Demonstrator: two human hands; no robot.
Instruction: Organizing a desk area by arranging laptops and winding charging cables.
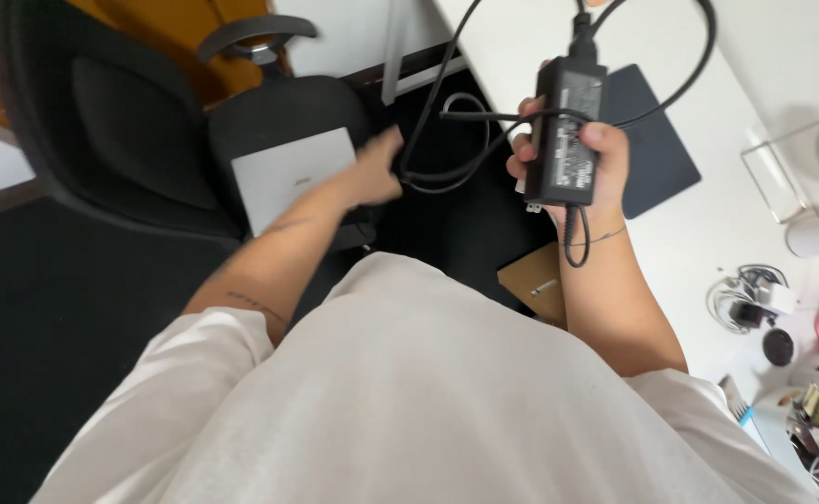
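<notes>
My right hand (605, 163) grips a black power adapter brick (566, 131), held upright over the edge of a white desk (708, 224). Black cable (456, 112) loops from the brick toward my left hand (377, 168), which is blurred and closed around the looped cable beside the brick. More of the cable (680, 79) arcs over the desk above the adapter. A thin cord runs down from the brick across my right wrist.
A black office chair (139, 131) carries a closed silver laptop (288, 173) on its seat. A dark mouse pad (652, 140) lies on the desk. Small items and a coiled cable (745, 299) clutter the desk's right side. A brown cardboard piece (535, 280) sits below the desk edge.
</notes>
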